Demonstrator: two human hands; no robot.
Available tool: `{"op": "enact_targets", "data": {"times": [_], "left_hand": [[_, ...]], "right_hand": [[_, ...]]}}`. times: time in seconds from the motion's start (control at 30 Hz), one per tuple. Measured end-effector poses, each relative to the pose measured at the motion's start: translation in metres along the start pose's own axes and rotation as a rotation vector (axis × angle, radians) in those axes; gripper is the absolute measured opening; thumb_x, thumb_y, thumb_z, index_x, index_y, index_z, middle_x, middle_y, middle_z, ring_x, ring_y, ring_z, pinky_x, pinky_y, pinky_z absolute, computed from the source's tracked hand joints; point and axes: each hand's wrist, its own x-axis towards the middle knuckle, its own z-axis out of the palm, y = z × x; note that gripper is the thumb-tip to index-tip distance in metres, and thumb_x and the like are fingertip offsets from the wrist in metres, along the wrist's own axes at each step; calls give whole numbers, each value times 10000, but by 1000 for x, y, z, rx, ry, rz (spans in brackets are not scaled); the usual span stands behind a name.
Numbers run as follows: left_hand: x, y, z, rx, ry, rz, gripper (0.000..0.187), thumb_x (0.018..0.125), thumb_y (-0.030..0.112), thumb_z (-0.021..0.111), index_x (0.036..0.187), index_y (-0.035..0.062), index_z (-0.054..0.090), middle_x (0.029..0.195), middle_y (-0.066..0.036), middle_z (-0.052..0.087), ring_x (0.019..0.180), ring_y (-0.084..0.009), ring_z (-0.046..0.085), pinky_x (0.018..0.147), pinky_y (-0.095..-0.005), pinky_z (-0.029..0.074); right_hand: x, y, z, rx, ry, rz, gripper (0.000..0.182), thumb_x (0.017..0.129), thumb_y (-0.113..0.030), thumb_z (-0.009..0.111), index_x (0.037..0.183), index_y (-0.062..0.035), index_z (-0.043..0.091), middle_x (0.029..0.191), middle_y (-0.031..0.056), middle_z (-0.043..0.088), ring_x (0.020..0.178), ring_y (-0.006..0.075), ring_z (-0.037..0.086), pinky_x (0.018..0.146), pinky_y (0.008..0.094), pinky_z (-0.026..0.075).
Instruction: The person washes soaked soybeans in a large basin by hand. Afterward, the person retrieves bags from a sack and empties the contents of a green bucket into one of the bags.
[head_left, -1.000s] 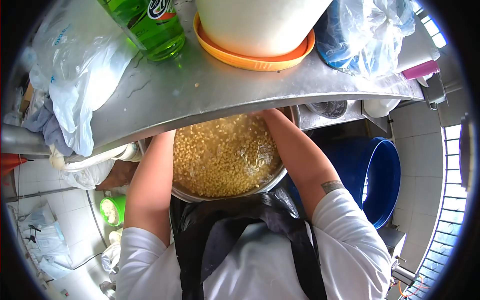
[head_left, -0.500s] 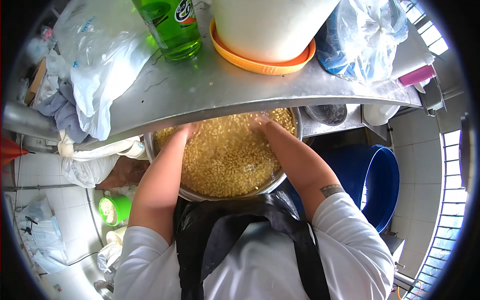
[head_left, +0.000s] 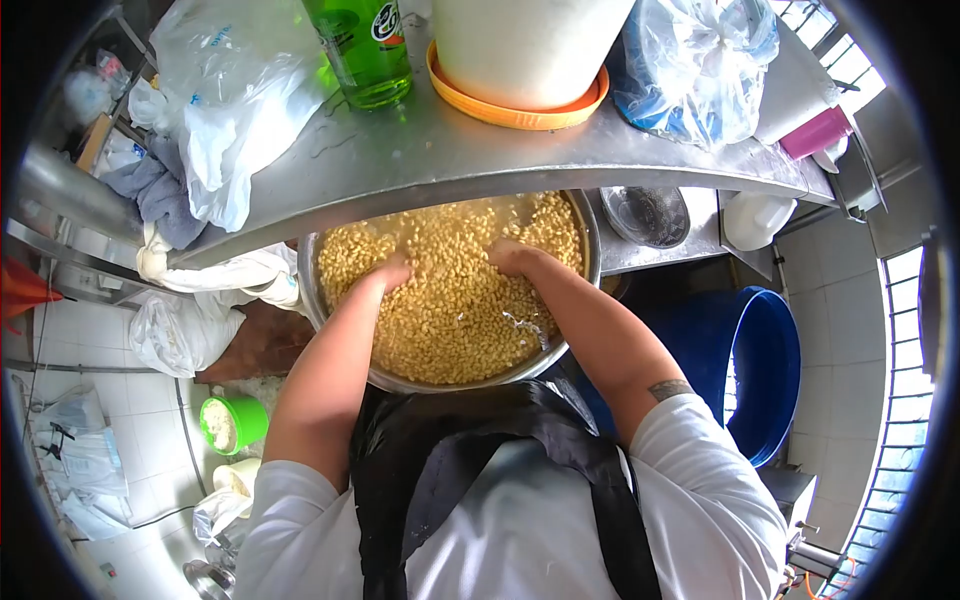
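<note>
A wide metal pot [head_left: 591, 225] is filled with pale yellow kernels [head_left: 450, 320] that look like corn, lying in cloudy water. My left hand [head_left: 396, 270] is sunk among the kernels on the left, with its wrist and back partly showing. Right of the middle, my right hand [head_left: 507, 256] is dipped into the same kernels. The fingers of both hands are buried, so their pose is hidden.
Overhanging the pot's far side is a steel shelf [head_left: 440, 165] with a green bottle [head_left: 370, 60], a white container [head_left: 525, 50] and plastic bags. A blue barrel [head_left: 765, 380] stands right, near a dark bowl [head_left: 647, 215]. A green bucket [head_left: 240, 422] stands left.
Both hands have come slightly nearer to each other within the pot. The kernels have shifted and more stand above the water. The view has tilted a little, showing more of the pot's far part.
</note>
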Motion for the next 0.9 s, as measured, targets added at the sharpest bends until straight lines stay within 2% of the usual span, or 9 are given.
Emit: {"op": "enact_targets", "data": {"times": [0.07, 0.13, 0.27, 0.33, 0.37, 0.53, 0.7, 0.8, 0.9], "left_hand": [[2, 10, -2, -111, -146, -157, 449, 1012, 356, 536, 1284, 26, 675, 1210, -253, 706, 1078, -380, 680, 936, -463, 522], [6, 11, 1, -157, -241, -249, 562, 1043, 460, 465, 1346, 24, 650, 1295, -257, 685, 1158, -373, 667, 989, -454, 504], [-21, 42, -7, -412, -154, -311, 619, 1055, 465, 453, 1417, -19, 584, 1493, -241, 577, 1337, -349, 566, 1110, -453, 434], [-4, 19, 16, -387, -119, -364, 647, 1067, 483, 429, 1488, 1, 527, 1566, -217, 511, 1390, -329, 523, 1151, -460, 403], [31, -23, 39, -475, -292, -345, 636, 1079, 465, 450, 1535, 23, 481, 1583, -185, 499, 1406, -290, 509, 1167, -441, 392], [15, -9, 25, -634, -320, -214, 614, 1056, 449, 560, 1500, 25, 529, 1476, -141, 598, 1334, -230, 555, 1122, -395, 428], [11, 1, 18, -587, -402, -108, 685, 1058, 564, 508, 1473, 21, 561, 1437, -153, 630, 1306, -260, 577, 1100, -399, 437], [3, 8, 17, -539, -334, -90, 669, 1076, 547, 471, 1493, 30, 549, 1495, -153, 590, 1336, -259, 564, 1135, -396, 420], [4, 14, 14, -677, -458, -89, 623, 1098, 496, 439, 1511, 39, 534, 1538, -160, 552, 1374, -257, 541, 1166, -386, 399]], "right_hand": [[2, 9, 6, -265, -57, -235, 464, 1001, -317, 506, 1042, 87, 731, 1104, 277, 735, 1071, 442, 695, 979, 481, 539], [-24, -3, -5, 77, -41, -10, 555, 1001, -428, 491, 1125, 67, 710, 1230, 279, 701, 1185, 442, 655, 1057, 491, 492], [-40, -16, -9, 147, -50, 69, 629, 1031, -502, 441, 1290, 28, 658, 1410, 263, 619, 1295, 409, 598, 1117, 489, 442], [-53, -31, -12, 341, 19, 332, 697, 1059, -560, 375, 1415, 0, 587, 1529, 231, 537, 1365, 377, 549, 1154, 481, 401], [-55, -26, -17, 419, -112, 298, 777, 1055, -649, 342, 1480, -32, 550, 1540, 205, 540, 1379, 352, 540, 1167, 451, 388], [-67, -25, -17, 594, -143, 142, 823, 1021, -711, 435, 1551, -84, 494, 1564, 200, 515, 1429, 322, 488, 1179, 450, 370], [-85, -52, -28, 779, -114, 303, 892, 991, -748, 480, 1595, -93, 437, 1664, 191, 375, 1495, 345, 396, 1196, 488, 344], [-83, -50, -29, 795, -168, 278, 915, 983, -763, 472, 1616, -107, 400, 1677, 176, 357, 1508, 337, 381, 1207, 497, 328], [-98, -62, -41, 838, -214, 191, 857, 1002, -715, 484, 1616, -122, 406, 1676, 159, 367, 1514, 311, 376, 1215, 477, 322]]}}
